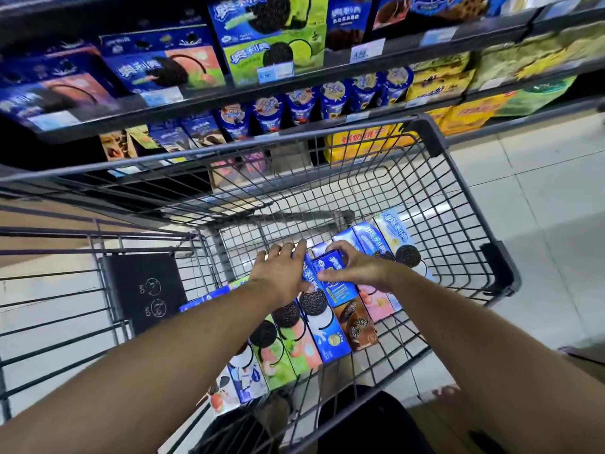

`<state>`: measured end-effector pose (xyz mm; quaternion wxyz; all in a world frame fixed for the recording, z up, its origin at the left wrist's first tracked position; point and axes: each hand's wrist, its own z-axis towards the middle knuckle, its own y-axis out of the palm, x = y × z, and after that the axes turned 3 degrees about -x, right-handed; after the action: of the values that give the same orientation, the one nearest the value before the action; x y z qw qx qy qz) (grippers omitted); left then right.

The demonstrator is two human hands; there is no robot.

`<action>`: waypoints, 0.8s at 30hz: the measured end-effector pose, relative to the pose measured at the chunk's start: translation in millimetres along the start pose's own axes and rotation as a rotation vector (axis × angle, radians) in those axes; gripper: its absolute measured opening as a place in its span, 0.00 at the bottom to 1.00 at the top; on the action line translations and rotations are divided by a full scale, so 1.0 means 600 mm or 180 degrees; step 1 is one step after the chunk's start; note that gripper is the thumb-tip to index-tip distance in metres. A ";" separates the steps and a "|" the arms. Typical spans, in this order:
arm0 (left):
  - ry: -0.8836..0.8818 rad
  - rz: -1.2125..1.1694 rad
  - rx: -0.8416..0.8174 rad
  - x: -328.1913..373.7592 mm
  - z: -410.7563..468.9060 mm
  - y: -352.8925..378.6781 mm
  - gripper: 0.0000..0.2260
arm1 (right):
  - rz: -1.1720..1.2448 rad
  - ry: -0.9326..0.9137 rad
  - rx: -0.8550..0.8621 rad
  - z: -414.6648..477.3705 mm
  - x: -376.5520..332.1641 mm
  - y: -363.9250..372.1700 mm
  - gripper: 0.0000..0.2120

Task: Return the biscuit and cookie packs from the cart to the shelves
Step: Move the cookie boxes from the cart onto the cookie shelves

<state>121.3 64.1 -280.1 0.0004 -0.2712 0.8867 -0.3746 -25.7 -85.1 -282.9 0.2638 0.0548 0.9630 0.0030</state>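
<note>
Several cookie boxes (322,335) lie side by side on the floor of a grey wire cart (465,198). Both my hands reach down into the cart. My left hand (281,276) lies over the far end of a blue cookie box (312,283), its fingers curled over the box's end. My right hand (353,267) pinches the top of a smaller blue box (337,286) between thumb and fingers. More blue boxes (389,240) lie to the right, toward the cart's far corner.
Store shelves (294,90) stacked with blue and green cookie boxes, cups and yellow packs rise just beyond the cart. The cart's folded child seat (144,290) is at the left. Pale floor tiles (540,191) lie to the right.
</note>
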 end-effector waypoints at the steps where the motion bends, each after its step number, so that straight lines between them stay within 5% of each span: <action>1: 0.0003 0.0019 0.0006 0.000 -0.001 0.000 0.47 | 0.0027 0.0090 -0.0110 -0.001 0.011 0.003 0.45; 4: -0.0001 0.0018 -0.0029 0.001 -0.005 -0.001 0.46 | -0.0039 0.0226 -0.0369 -0.003 0.036 0.016 0.62; 8: 0.0056 -0.0156 -0.0066 -0.011 -0.005 -0.026 0.34 | -0.0111 0.0133 -0.0511 -0.029 0.015 -0.017 0.61; 10: 0.0114 -0.1018 0.0043 -0.013 -0.006 -0.064 0.28 | -0.0153 0.0016 -0.0513 -0.057 -0.028 -0.042 0.56; 14: 0.0242 -0.4587 -0.0132 0.006 -0.040 -0.175 0.34 | 0.0166 -0.0477 -0.0435 -0.120 -0.139 -0.085 0.35; 17: 0.0524 -0.5042 -0.0080 0.014 -0.069 -0.242 0.35 | 0.0140 -0.0713 -0.0522 -0.167 -0.221 -0.099 0.31; 21: 0.0554 -0.5600 0.0537 0.022 -0.091 -0.320 0.22 | 0.0245 -0.0955 -0.0326 -0.207 -0.309 -0.116 0.28; 24: 0.0392 -0.6056 0.1184 0.028 -0.092 -0.382 0.19 | 0.0510 -0.0949 -0.0345 -0.233 -0.346 -0.156 0.16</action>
<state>206.0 -38.4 -84.9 -0.3062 -0.8503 0.2218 -0.3662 70.8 -197.1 -60.2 0.4051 0.1169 0.9042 0.0678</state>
